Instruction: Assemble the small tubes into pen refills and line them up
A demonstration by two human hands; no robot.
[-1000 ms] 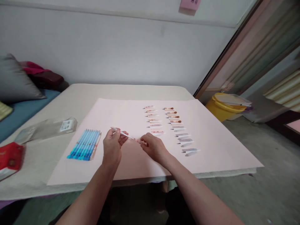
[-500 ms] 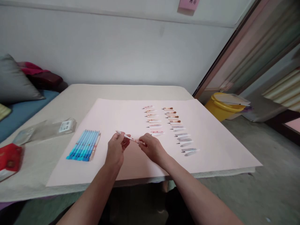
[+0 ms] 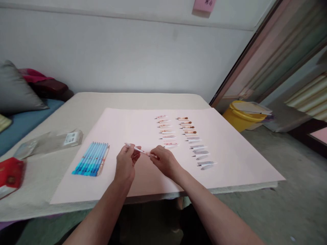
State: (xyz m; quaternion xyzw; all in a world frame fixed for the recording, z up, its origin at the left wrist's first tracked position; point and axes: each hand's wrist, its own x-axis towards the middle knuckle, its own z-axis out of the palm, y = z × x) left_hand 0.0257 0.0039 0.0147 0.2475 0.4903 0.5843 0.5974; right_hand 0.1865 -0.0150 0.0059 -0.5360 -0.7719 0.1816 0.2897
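Observation:
Both hands hold one thin white and pink pen (image 3: pixel 140 150) just above a large pink paper sheet (image 3: pixel 230 160). My left hand (image 3: pixel 125 162) pinches the pen's left part. My right hand (image 3: pixel 165 162) pinches its right end. A row of several blue pens (image 3: pixel 91 158) lies on the sheet to the left of my left hand. Two columns of several small pen caps and tips (image 3: pixel 184 137) lie on the sheet beyond my right hand.
The sheet covers a beige table (image 3: pixel 76 109). A clear plastic wrapper (image 3: pixel 48 142) and a red box (image 3: pixel 10 175) lie at the table's left. A grey cushion (image 3: pixel 17 88) sits far left. A yellow bucket (image 3: pixel 242 117) stands on the floor to the right.
Both hands shifted slightly right with the pen, and the left hand slid a little closer to the right hand. Nothing else on the table moved.

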